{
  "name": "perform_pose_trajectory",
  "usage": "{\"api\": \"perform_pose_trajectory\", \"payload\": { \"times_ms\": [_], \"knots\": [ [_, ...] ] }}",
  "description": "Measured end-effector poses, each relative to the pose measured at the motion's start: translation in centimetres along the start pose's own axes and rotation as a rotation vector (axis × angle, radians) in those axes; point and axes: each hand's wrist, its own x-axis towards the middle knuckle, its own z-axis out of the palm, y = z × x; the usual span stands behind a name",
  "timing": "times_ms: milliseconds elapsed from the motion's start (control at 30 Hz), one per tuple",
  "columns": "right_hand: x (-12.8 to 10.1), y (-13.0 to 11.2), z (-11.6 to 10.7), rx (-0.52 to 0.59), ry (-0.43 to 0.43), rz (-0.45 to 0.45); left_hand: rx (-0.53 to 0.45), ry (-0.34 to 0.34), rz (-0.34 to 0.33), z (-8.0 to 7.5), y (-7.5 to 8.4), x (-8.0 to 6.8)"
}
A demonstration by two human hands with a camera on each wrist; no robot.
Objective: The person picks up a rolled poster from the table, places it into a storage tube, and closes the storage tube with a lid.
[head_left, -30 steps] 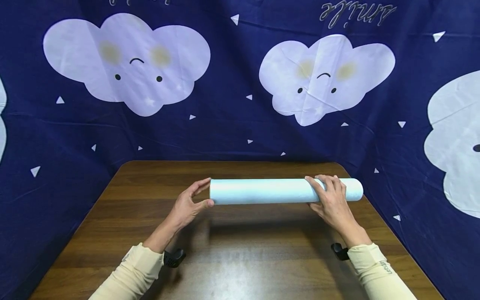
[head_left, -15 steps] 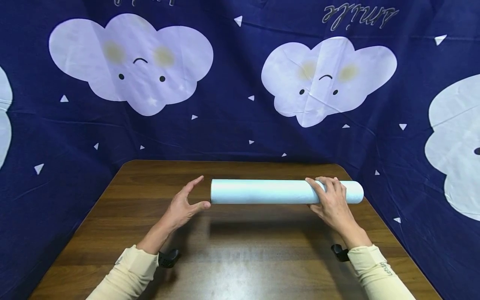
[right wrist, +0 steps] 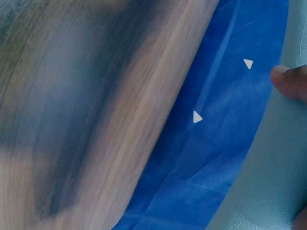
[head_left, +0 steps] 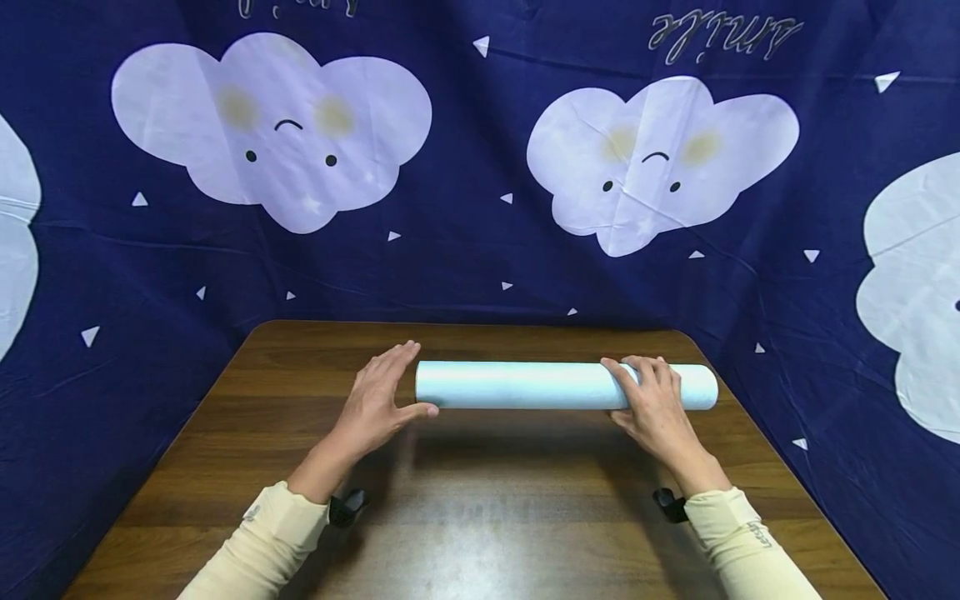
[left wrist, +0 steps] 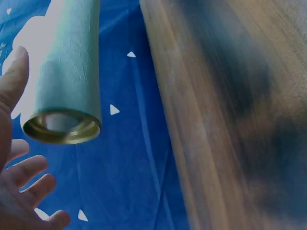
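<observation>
A long pale blue tube (head_left: 517, 385) is held level above the wooden table, its shadow falling on the tabletop below. My right hand (head_left: 654, 408) grips it near its right end, fingers over the top and thumb on the near side. In the right wrist view the thumb (right wrist: 291, 82) lies along the tube's wall (right wrist: 259, 182). Around the left end my left hand (head_left: 375, 404) is spread, fingers fairly straight and thumb apart. The left wrist view shows the tube's end (left wrist: 62, 127) with a gold metal rim and a recessed inside; the left fingers (left wrist: 29, 170) stand apart from it.
A brown wooden table (head_left: 480, 517) with rounded far corners lies under both hands. Dark blue cloth (head_left: 465, 167) with upside-down white clouds and small triangles hangs behind and at the sides. Black wrist cameras (head_left: 348, 507) sit by the cuffs.
My left hand lets go of the tube's left end, moves back left with spread fingers, then comes forward around the end again. The tube and right hand shift very slightly left.
</observation>
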Motion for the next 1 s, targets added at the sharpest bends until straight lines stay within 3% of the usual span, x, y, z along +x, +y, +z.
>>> {"api": "perform_pose_trajectory", "payload": {
  "times_ms": [433,700,1000],
  "knots": [
    [0.2,-0.6,0.4,-0.014,-0.029,0.024,0.376,0.011,0.165,1.4,1.3,1.3],
    [0.5,-1.1,0.8,-0.009,-0.054,0.042,0.433,0.006,0.198,2.0,1.3,1.3],
    [0.8,-2.2,2.4,-0.017,-0.092,0.045,0.451,-0.023,0.205,2.7,-0.2,0.8]
  ]
}}
